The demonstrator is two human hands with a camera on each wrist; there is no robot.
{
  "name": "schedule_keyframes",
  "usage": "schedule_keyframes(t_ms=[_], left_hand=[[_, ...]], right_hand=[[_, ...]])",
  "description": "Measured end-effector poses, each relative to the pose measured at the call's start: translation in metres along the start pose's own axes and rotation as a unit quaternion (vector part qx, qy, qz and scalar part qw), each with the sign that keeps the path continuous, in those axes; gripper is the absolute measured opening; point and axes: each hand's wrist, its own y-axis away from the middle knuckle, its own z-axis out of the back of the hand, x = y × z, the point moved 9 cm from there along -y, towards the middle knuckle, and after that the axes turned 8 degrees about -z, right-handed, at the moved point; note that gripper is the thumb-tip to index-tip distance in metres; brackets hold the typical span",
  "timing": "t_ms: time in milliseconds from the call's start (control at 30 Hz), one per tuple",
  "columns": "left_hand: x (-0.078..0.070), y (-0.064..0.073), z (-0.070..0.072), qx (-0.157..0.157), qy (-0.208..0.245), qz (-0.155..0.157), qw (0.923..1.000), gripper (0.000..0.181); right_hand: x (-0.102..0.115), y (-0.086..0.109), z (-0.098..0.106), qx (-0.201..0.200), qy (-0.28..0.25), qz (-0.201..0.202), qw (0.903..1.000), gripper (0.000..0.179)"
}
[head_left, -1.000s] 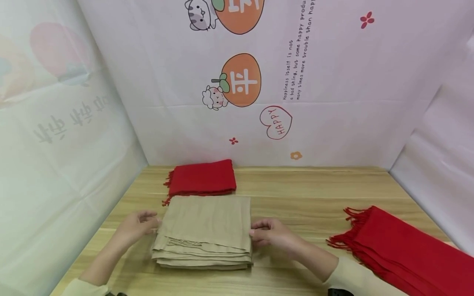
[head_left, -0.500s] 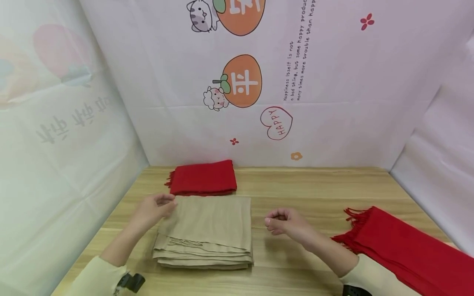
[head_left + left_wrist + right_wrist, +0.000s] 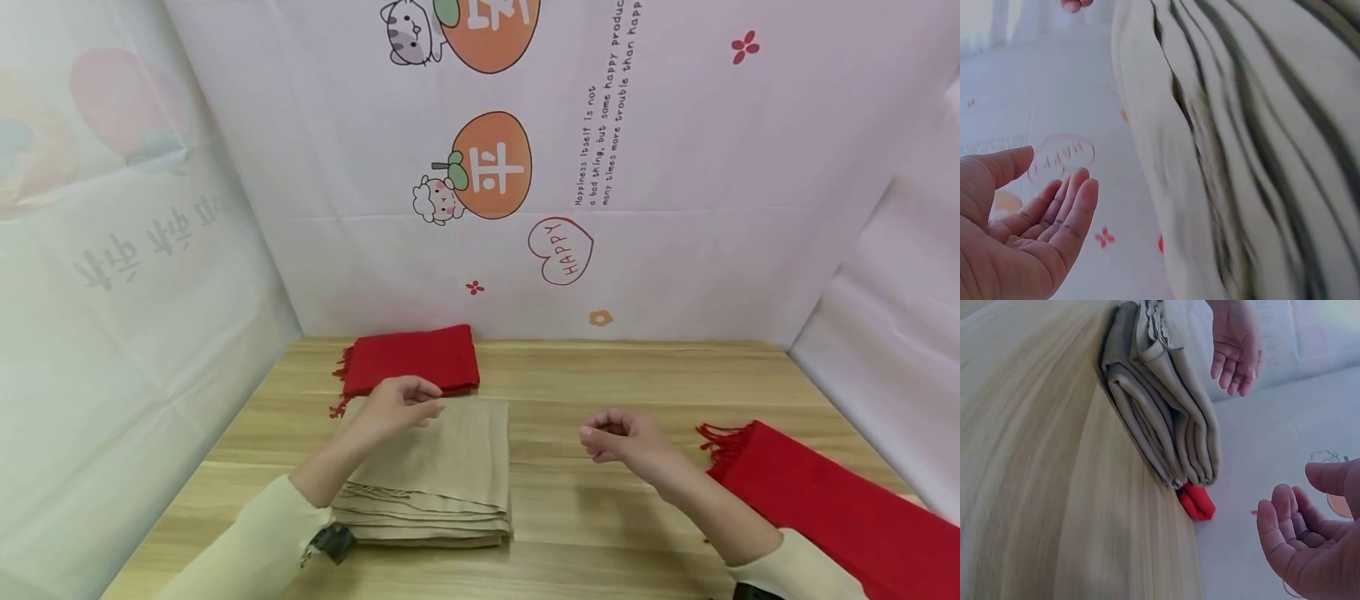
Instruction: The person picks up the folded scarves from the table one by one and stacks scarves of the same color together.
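A beige fringed scarf (image 3: 450,450), folded into a thick stack, lies on the table left of centre. Its layered edges show in the left wrist view and the right wrist view. Over the scarf hovers my left hand (image 3: 397,408), fingers loosely bent and holding nothing; the left wrist view shows its palm bare. My right hand (image 3: 630,446) is held above the table between the beige scarf and the red scarf (image 3: 832,500) on the right. Its fingers are relaxed with nothing in them. Both hands appear apart from the cloth.
Behind the beige scarf lies a smaller folded red scarf (image 3: 412,358) with fringe at its left end. White printed cloth walls (image 3: 675,250) enclose the wooden table (image 3: 600,367) at the back and sides.
My left hand has moved from the beige scarf's left edge up and right, over it. My right hand has drawn away to the right from its right edge. The scarf looks unmoved.
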Motion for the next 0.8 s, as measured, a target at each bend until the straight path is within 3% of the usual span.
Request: schedule_keyframes(t_ms=[200, 467, 800], left_hand=[[-0.022, -0.017, -0.043, 0.053, 0.023, -0.020, 0.9981, 0.025], [-0.057, -0.041, -0.113, 0.119, 0.042, -0.061, 0.9902, 0.022], [-0.094, -0.071, -0.192, 0.171, -0.068, -0.112, 0.9765, 0.022]], right_hand=[[-0.010, 0.013, 0.027, -0.031, 0.019, -0.030, 0.9989, 0.032], [-0.034, 0.039, 0.084, -0.091, 0.072, -0.068, 0.9909, 0.047], [-0.066, 0.072, 0.158, -0.146, 0.114, -0.078, 0.9796, 0.047]])
